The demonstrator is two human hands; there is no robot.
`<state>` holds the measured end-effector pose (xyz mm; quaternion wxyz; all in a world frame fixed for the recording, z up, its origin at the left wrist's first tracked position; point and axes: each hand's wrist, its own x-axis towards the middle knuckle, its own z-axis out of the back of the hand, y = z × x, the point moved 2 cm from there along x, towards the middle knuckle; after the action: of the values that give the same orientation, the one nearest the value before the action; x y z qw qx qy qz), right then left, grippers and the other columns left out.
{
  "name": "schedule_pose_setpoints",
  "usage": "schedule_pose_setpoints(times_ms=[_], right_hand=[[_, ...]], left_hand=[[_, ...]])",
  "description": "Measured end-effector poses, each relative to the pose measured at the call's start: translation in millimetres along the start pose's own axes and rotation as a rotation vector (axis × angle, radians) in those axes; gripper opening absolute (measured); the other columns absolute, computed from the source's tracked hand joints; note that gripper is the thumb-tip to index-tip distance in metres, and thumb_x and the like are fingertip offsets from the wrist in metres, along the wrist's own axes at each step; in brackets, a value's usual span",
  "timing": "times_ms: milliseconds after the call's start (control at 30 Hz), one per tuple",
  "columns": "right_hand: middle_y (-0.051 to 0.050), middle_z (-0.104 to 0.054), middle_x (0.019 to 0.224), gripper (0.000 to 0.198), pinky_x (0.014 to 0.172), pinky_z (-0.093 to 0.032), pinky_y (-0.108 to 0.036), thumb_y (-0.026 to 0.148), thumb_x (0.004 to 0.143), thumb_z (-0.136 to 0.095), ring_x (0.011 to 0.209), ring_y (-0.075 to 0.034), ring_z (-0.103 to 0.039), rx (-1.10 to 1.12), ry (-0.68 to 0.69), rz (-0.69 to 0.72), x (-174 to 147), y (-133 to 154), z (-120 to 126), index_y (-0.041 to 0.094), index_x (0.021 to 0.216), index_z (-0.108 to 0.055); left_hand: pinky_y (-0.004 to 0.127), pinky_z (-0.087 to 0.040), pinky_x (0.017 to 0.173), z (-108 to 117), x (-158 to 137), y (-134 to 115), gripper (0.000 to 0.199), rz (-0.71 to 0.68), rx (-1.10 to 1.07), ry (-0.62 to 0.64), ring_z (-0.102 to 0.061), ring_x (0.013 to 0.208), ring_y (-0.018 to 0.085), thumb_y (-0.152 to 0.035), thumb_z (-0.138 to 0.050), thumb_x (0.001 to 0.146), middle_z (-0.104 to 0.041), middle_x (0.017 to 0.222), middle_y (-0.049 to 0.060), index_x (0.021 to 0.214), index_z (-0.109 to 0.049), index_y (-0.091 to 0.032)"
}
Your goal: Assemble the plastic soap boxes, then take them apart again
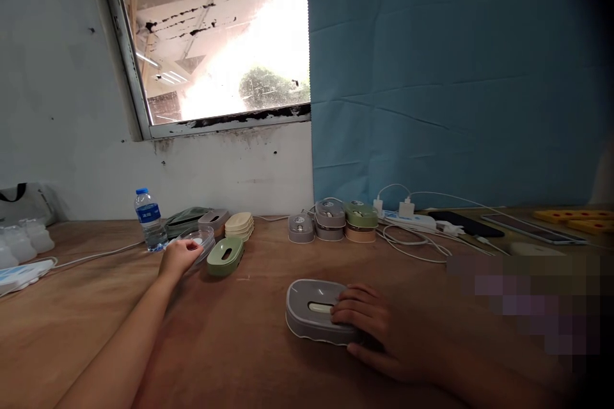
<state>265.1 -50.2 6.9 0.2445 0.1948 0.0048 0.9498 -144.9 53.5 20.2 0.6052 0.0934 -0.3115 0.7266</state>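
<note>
My right hand [369,323] rests on a grey oval box [311,294], its fingers over the top and the thumb low at the near side. A long slot in the box's lid shows a pale cream strip inside. Out to the left, my left hand [180,259] is at a clear round plastic dish [207,239], its fingers curled together over the rim. Whether they pinch anything is hidden. Right beside the dish lies a green oval lid [225,257] with a dark slot. Behind it are a stack of cream oval pieces [239,226] and a grey-brown oval piece [218,220].
Grey oval boxes [301,229] and a green one [361,215] are grouped at the back. A water bottle [150,220] stands by the wall. White cables run from a power strip [407,220] near a dark phone [465,223]. White bottles [36,236] sit far left.
</note>
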Motion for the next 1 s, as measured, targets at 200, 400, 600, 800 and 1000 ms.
schedule_pose_setpoints(times_ms=[200,400,600,800,1000], right_hand=[[-0.007,-0.057,0.108,0.031,0.099,-0.027,-0.044,0.031,0.08,-0.047,0.103,-0.022,-0.049,0.031,0.043,-0.004,0.0,-1.3,0.9,0.021,0.109,-0.051],[-0.011,-0.046,0.124,0.049,0.097,-0.032,-0.042,0.033,0.081,-0.048,0.116,-0.025,-0.04,-0.035,-0.095,-0.07,-7.3,-9.7,-5.1,0.019,0.125,-0.035],[-0.009,-0.041,0.129,0.052,0.094,-0.036,-0.04,0.024,0.078,-0.05,0.116,-0.024,-0.039,-0.186,-0.293,-0.03,-0.5,-8.8,9.6,0.022,0.126,-0.03],[-0.009,-0.037,0.13,0.058,0.099,-0.034,-0.039,0.025,0.075,-0.054,0.12,-0.024,-0.035,-0.133,-0.411,-0.085,9.6,11.2,35.1,0.022,0.127,-0.029],[-0.01,-0.036,0.13,0.067,0.095,-0.036,-0.047,0.039,0.072,-0.06,0.116,-0.028,-0.039,0.4,-0.408,-0.429,16.9,12.2,30.1,0.026,0.128,-0.026]], left_hand=[[0.025,-0.044,0.075,3.0,-3.5,-5.4,0.022,-0.002,-0.137,-0.16,-0.061,0.077,0.018,-0.032,-0.051,0.067,-0.067,0.08,0.005,0.079,-0.062,-0.017],[0.033,-0.048,0.076,16.6,-13.7,-43.7,0.031,-0.029,-1.027,-0.366,-0.06,0.075,0.017,-0.038,-0.06,0.067,-0.062,0.079,0.003,0.087,-0.058,-0.016],[0.023,-0.053,0.058,20.0,-43.0,-114.4,0.023,0.169,-1.815,0.162,-0.058,0.056,0.008,-0.031,-0.065,0.067,-0.061,0.066,-0.002,0.08,-0.059,-0.014],[0.021,-0.053,0.056,18.6,-80.9,-158.9,0.019,0.121,-1.945,0.548,-0.06,0.057,0.009,-0.027,-0.065,0.07,-0.063,0.067,0.0,0.082,-0.061,-0.012],[0.03,-0.049,0.078,15.0,-99.2,-177.2,0.011,-0.03,-1.932,0.558,-0.063,0.074,0.013,-0.025,-0.063,0.072,-0.063,0.08,-0.001,0.079,-0.059,-0.017]])
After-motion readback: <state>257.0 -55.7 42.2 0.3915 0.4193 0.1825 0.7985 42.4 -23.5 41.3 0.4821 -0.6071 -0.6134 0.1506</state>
